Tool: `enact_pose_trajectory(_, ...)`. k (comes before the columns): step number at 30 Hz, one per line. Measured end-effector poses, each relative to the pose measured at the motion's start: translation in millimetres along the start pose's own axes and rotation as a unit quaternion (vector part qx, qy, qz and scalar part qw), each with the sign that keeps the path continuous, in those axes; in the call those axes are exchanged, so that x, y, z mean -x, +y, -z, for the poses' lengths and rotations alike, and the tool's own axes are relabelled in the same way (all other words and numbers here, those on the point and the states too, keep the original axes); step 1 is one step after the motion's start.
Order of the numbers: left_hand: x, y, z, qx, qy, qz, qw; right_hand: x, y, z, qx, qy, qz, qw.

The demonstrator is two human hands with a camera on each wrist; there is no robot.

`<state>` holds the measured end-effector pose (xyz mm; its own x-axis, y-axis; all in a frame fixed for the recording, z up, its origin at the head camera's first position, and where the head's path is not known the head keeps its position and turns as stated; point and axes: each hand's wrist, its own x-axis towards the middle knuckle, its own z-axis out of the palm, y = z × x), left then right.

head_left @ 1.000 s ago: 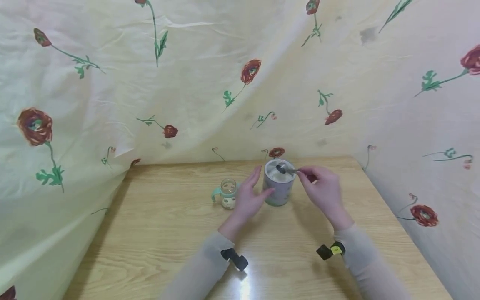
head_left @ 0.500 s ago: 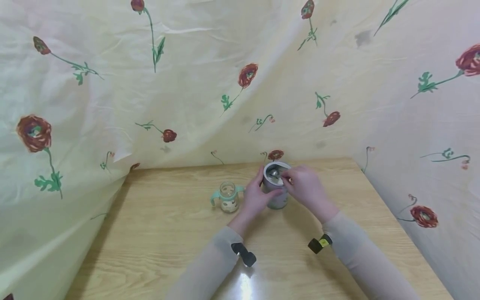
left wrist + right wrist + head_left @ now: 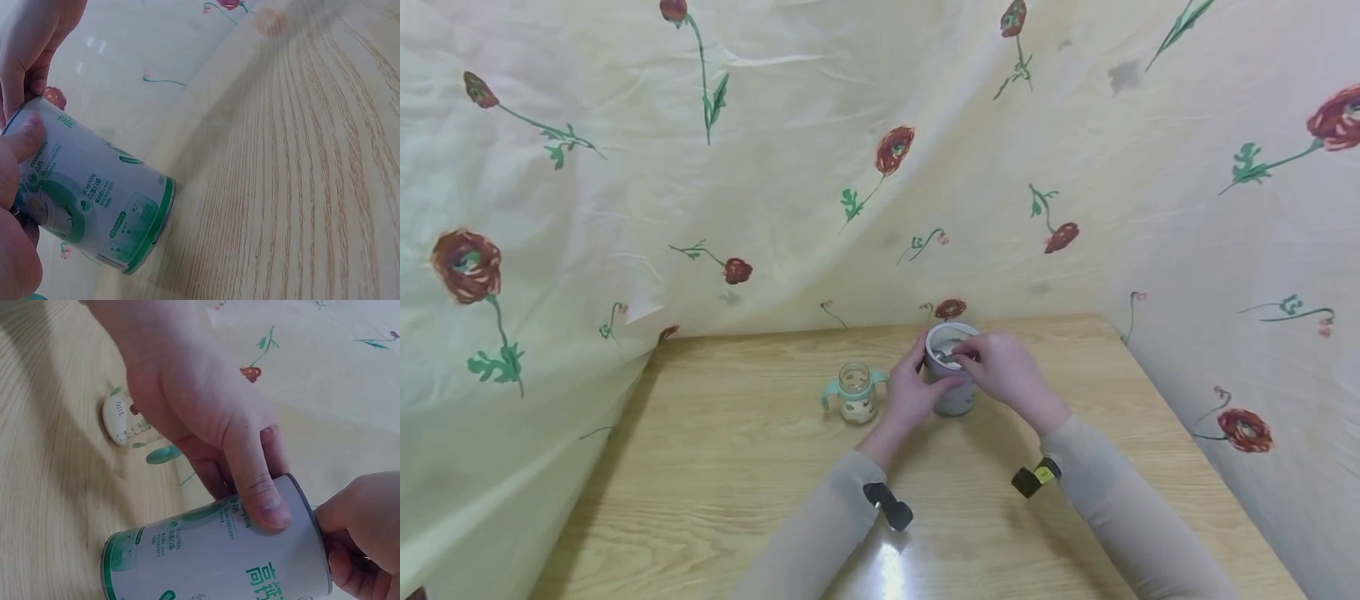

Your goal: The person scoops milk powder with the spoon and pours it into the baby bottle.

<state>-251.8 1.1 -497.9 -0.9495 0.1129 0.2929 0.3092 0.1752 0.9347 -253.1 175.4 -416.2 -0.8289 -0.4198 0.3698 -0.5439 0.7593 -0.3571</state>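
Note:
A white can with green print (image 3: pixel 955 402) stands on the table, its top uncovered. My left hand (image 3: pixel 912 400) grips its left side, the thumb lying across the front, as the left wrist view shows on the can's printed wall (image 3: pixel 100 187). At the rim, my right hand (image 3: pixel 1009 368) pinches a metal spoon (image 3: pixel 942 357) whose bowl is down inside the can. In the right wrist view the fingers of the right hand (image 3: pixel 369 531) sit at the can's mouth, and the spoon is mostly hidden.
Left of the can stands a clear baby bottle (image 3: pixel 857 404) with two mint-green handles, holding something pale. The wooden table (image 3: pixel 737 467) is bordered at back and sides by a flowered cloth (image 3: pixel 790 167).
My right hand has moved left and lowered the spoon from above the rim into the can. The can leaned slightly toward me and stays held by my left hand.

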Motion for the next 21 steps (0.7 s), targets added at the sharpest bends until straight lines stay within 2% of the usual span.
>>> enact_pose_trajectory(5,-0.5,-2.8,0.3,-0.001,0.001,-0.004,1.0,-3.2,-1.9,0.5,-0.027,-0.021,-0.023,0.9991)
enact_pose_trajectory(16,-0.3,-1.7,0.4,-0.007,0.002,-0.003,1.0,-4.4,-4.8,0.1,-0.07,-0.03,-0.06,0.9953)
enact_pose_trajectory(21,-0.3,-2.4,1.0,-0.01,0.003,-0.011,0.9999,-4.2,-8.4,0.6,-0.11,-0.032,-0.1,0.9885)
